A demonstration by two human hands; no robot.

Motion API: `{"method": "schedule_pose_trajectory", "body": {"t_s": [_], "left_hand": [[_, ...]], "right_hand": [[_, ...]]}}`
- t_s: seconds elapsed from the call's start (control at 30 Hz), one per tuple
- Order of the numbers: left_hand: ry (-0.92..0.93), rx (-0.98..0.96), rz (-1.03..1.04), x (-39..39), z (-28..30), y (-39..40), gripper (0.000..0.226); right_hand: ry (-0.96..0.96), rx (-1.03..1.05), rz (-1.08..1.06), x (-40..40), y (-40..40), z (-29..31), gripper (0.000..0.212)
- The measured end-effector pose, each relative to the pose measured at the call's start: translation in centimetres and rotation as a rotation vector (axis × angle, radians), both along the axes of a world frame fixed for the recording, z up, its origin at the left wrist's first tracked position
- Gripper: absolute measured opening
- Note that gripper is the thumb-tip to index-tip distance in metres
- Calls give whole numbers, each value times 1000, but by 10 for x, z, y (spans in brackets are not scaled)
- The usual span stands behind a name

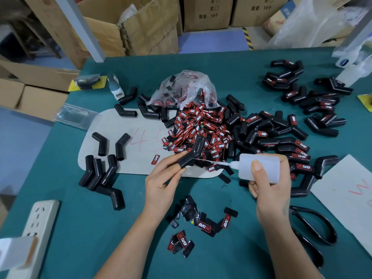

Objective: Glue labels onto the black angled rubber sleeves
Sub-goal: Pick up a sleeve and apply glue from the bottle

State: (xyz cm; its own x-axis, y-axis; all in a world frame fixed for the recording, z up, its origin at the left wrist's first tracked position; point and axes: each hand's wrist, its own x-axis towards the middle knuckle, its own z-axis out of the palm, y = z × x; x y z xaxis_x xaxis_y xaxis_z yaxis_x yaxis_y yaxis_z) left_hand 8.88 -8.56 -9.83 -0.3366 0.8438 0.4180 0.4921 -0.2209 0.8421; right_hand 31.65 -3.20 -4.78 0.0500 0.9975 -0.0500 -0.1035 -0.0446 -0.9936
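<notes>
My left hand [161, 182] holds a black angled rubber sleeve [192, 153] by its lower end, the other end pointing up and away. My right hand [269, 190] grips a white glue bottle [261, 168] lying sideways, its thin nozzle [211, 162] reaching left to the sleeve. A heap of red-and-black labels [199, 129] spills from a clear plastic bag [185, 89] just beyond. Bare sleeves [100, 172] lie at the left on a grey board [130, 154]. Labelled sleeves [298, 150] are piled at the right.
Loose labels [201, 224] lie on the green table between my forearms. Black scissors [314, 228] rest at the right near a white sheet [346, 194]. A white power strip [38, 224] sits at the lower left. Cardboard boxes [141, 27] stand behind the table.
</notes>
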Motion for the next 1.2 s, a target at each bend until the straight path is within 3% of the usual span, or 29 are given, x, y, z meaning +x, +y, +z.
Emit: {"method": "schedule_pose_trajectory", "body": {"t_s": [1.2], "left_hand": [[20, 20, -19, 1, -1, -1, 19]], "right_hand": [[-54, 14, 22, 1, -1, -3, 25]]}}
